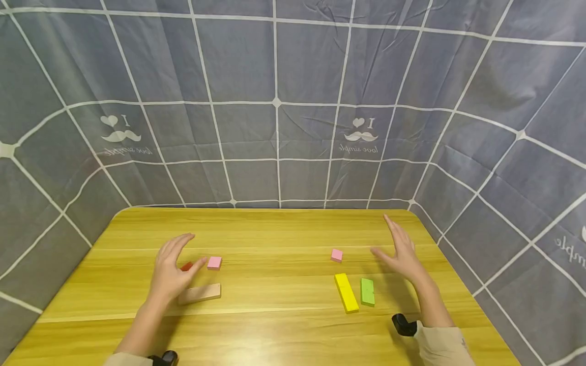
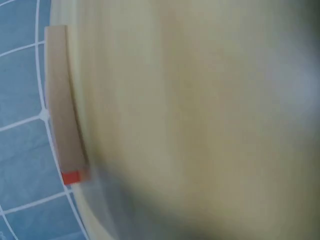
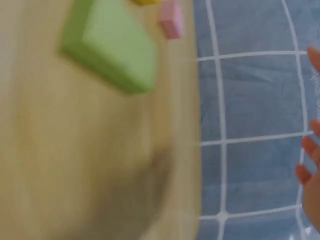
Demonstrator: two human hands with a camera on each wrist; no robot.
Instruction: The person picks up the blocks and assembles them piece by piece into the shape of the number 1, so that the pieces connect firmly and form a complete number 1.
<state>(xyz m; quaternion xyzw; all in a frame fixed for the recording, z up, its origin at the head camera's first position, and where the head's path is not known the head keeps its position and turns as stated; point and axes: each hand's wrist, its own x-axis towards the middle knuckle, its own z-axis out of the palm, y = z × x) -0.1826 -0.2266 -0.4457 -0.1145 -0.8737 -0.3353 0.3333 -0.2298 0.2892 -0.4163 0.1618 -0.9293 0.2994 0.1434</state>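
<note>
My left hand (image 1: 170, 269) hovers over the left part of the table, thumb and fingers spread apart with nothing between them. Partly hidden behind it is a red block (image 1: 186, 266), and a pink block (image 1: 214, 263) lies just past the thumb tip. Below the thumb lies a long plain wooden block (image 1: 201, 293), its left end overlapped by the wrist. My right hand (image 1: 402, 256) is raised on the other side, fingers extended and holding nothing. Left of it are a second pink block (image 1: 337, 255), a long yellow block (image 1: 346, 293) and a green block (image 1: 368, 292).
The wood-grain table (image 1: 279, 325) ends at a grey curtain (image 1: 302, 132) with white grid lines, which hangs behind and along both sides. Black wrist devices show at the left cuff (image 1: 128, 360) and the right cuff (image 1: 441, 345).
</note>
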